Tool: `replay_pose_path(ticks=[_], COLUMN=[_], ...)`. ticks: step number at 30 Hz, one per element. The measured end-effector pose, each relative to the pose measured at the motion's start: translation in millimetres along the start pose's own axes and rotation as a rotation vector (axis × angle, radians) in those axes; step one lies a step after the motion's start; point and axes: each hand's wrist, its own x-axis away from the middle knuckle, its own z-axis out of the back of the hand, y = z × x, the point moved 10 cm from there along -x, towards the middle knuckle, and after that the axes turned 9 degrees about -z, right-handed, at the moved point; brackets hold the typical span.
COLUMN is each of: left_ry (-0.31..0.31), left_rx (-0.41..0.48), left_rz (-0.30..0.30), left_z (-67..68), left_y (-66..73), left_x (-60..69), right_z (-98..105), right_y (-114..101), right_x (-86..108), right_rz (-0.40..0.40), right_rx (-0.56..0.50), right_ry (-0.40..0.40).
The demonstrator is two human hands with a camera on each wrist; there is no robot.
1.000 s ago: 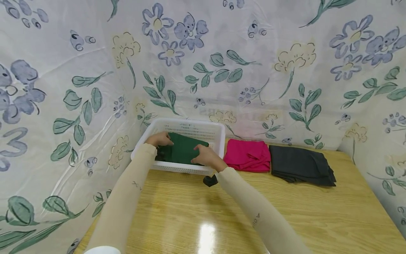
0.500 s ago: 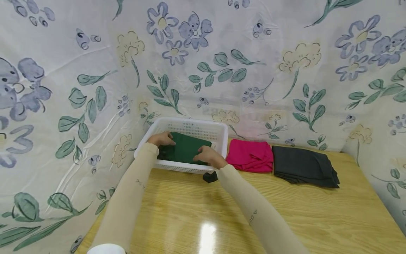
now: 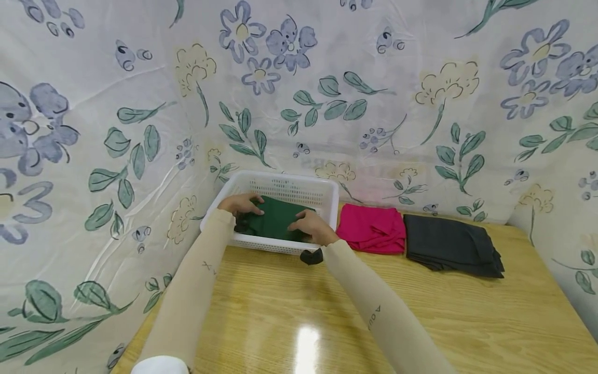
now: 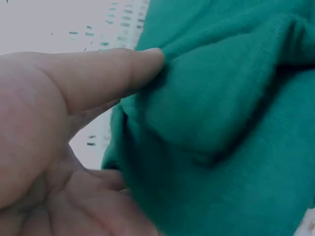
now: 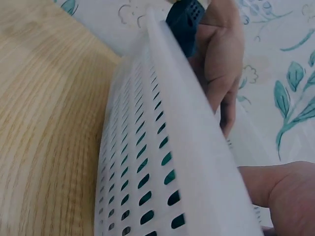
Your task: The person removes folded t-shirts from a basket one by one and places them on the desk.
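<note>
A folded green cloth (image 3: 280, 218) lies inside a white perforated plastic basket (image 3: 271, 244). At the cloth's left end, my left hand (image 3: 242, 203) pinches it; the left wrist view shows the thumb lying on the green fabric (image 4: 211, 113) and the other fingers below, partly covered by it. My right hand (image 3: 313, 227) reaches over the basket's near right side, its thumb and fingertips on the right part of the cloth. In the right wrist view the basket's rim (image 5: 197, 128) hides those fingertips, so their hold on the cloth is not visible.
Right of the basket lie a folded pink cloth (image 3: 371, 228) and a folded dark grey cloth (image 3: 450, 244) on the wooden table (image 3: 261, 311). A floral sheet (image 3: 308, 140) hangs behind and along the left side, close to the basket.
The whole view has shifted slightly to the right. Both hands stay at the green cloth, and my right hand's fingers have moved only a little. The cloth keeps its place in the basket.
</note>
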Motion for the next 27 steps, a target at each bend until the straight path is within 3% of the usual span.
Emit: replay_pose_path(ticks=[3,7,19,27], left_ry=[-0.026,-0.031,0.082,0.144], left_rx=[-0.042,-0.063,0.069,0.098], left_rz=[-0.022,-0.022,-0.01,-0.112], left_z=[-3.3,-4.8,9.2,21.5], left_y=[6.5,9.7,6.4,22.7], left_x=[-0.2,0.7,11.8,20.3], right_z=[0.8,4.6,14.9,21.8], right_y=[-1.0,-7.0,-25.3,-42.5], right_x=[-0.9,0.7,14.0,27.2], right_rz=[0.004,0.057,0.229,0.305], right_rx=[-0.028,0.033,0.158,0.208], right_ry=[-0.002,0.054,0.179,0.194])
